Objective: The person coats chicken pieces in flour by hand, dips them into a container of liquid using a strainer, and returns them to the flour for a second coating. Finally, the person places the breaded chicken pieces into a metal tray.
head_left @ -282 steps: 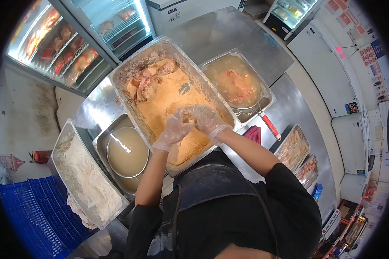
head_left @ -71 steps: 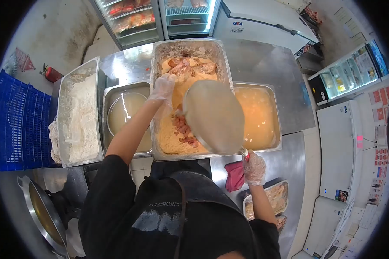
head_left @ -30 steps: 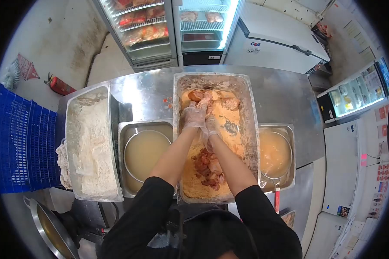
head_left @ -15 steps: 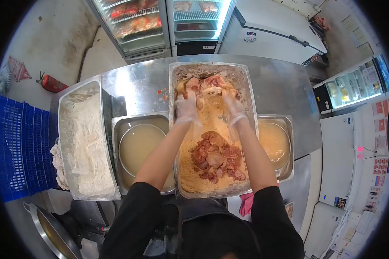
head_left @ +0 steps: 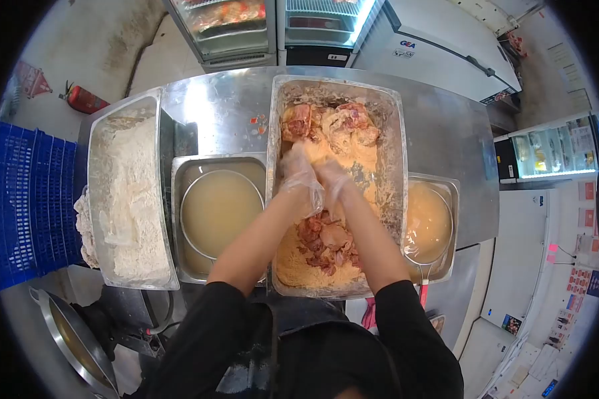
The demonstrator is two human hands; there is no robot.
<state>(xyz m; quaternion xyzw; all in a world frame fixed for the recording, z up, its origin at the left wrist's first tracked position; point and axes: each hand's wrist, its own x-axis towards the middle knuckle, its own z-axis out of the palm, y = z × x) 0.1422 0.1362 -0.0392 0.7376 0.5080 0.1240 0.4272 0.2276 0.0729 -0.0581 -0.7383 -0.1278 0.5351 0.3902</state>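
Only brand I can actually read from here is "GEA", the dark lettering on the white chest freezer at about 1 o'clock (12 being straight out from the person). There's a smaller mark just under it, too tiny to make out. Same with the wall posters between 3 and 4: red and white, unreadable to me.

Main thing's the big metal tray on the counter, with orange coating inside. Left hand and right hand, both in clear plastic gloves, are side by side down by the coating, mid-tray. Fingers are a blur, so I can't tell if they're spread or pinching anything. A pile of raw meat sits at 6 o'clock in there, and there are coated pieces from 11 round to 1.

White flour tray at 9, cloudy-liquid pan between 8 and 9, orange-liquid pan near 4 with a red strainer handle.
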